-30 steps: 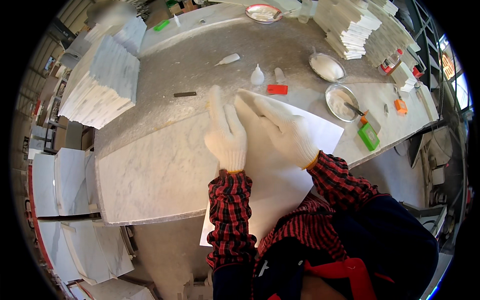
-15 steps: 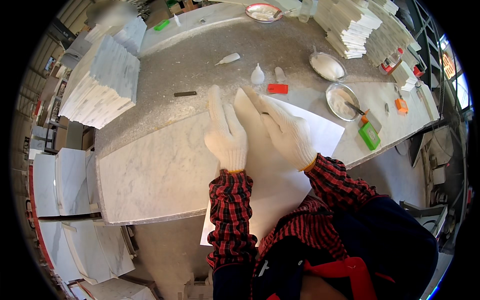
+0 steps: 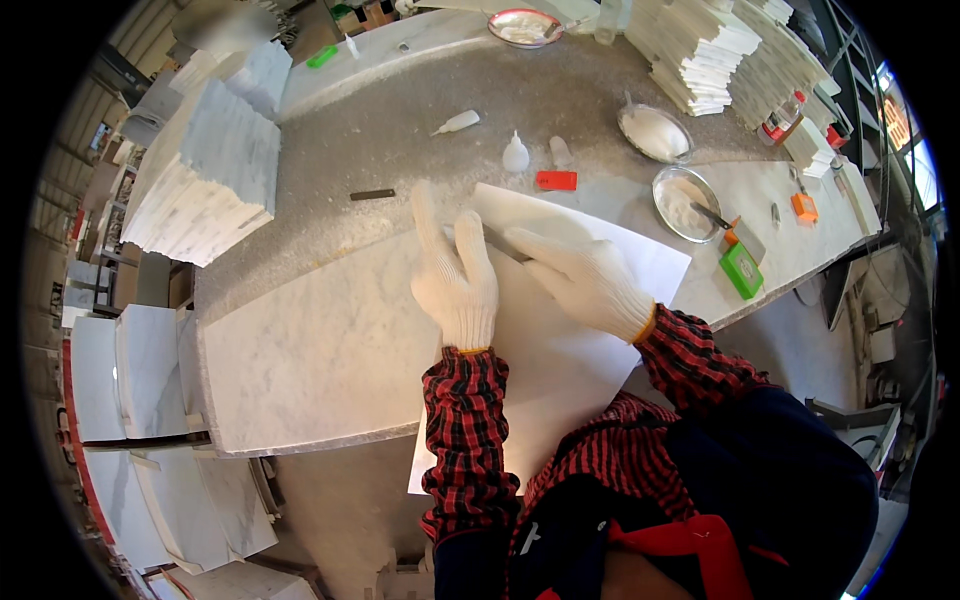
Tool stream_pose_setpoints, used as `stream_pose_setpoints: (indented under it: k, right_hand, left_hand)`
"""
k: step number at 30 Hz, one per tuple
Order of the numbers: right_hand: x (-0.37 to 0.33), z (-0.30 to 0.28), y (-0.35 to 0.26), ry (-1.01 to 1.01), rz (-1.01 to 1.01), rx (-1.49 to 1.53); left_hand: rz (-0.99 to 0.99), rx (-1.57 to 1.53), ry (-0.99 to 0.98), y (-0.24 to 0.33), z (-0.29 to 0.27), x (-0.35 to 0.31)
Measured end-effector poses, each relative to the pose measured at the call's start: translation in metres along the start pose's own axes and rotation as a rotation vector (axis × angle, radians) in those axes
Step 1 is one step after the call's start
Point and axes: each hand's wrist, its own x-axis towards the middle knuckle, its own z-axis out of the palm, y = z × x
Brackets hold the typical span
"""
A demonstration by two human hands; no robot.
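Observation:
A glossy white panel (image 3: 545,390) lies askew over a pale marble slab (image 3: 310,350), its near corner jutting past the slab's front edge. My left hand (image 3: 455,285), in a white knit glove, rests along the panel's left edge with fingers stretched and the thumb apart. Gloved the same way, my right hand (image 3: 590,285) is over the panel, fingers pointing left. A thin grey blade-like strip (image 3: 505,246) runs from its fingertips toward my left thumb; the pinch itself is partly hidden. Beyond my left fingertips lies a short dark metal bar (image 3: 372,194).
White squeeze bottles (image 3: 515,153) and a red block (image 3: 556,180) lie beyond the panel. Bowls of white paste (image 3: 686,205) and a green box (image 3: 740,270) stand to the right. Stacked stone pieces (image 3: 205,170) rise at the far left, more (image 3: 690,60) at the far right.
My right hand has drawn back toward the right and nearer to me, away from the panel's far corner. My left thumb has spread from the fingers, and the grey strip shows more.

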Motion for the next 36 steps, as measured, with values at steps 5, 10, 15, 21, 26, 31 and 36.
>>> stream_pose_setpoints:
  k: [5, 10, 15, 21, 26, 31, 36]
  right_hand:
    - [-0.022, -0.036, 0.000, -0.144, 0.603, 0.406]
    - [-0.033, -0.042, 0.001, -0.056, 0.538, 0.474]
    - [-0.009, -0.029, -0.014, -0.148, 0.282, 0.230]
    - [-0.003, -0.064, -0.012, 0.153, 0.421, 0.759]
    - [-0.025, -0.090, 0.032, 0.381, 0.676, 0.841]
    - [-0.036, -0.113, 0.051, 0.408, 0.761, 0.764]
    - [-0.051, -0.129, 0.072, 0.386, 0.823, 0.645]
  left_hand:
    - [0.004, 0.117, -0.079, 0.008, -0.005, 0.001]
    - [0.209, 0.151, -0.046, 0.002, 0.001, 0.007]
    - [0.083, 0.107, -0.118, 0.008, -0.005, 0.005]
    - [0.456, 0.228, -0.049, 0.000, 0.001, 0.006]
    - [0.206, 0.170, -0.123, -0.001, -0.003, -0.003]
    - [0.126, 0.205, -0.152, 0.004, 0.006, -0.002]
    - [0.112, 0.263, -0.142, 0.016, 0.009, -0.003]
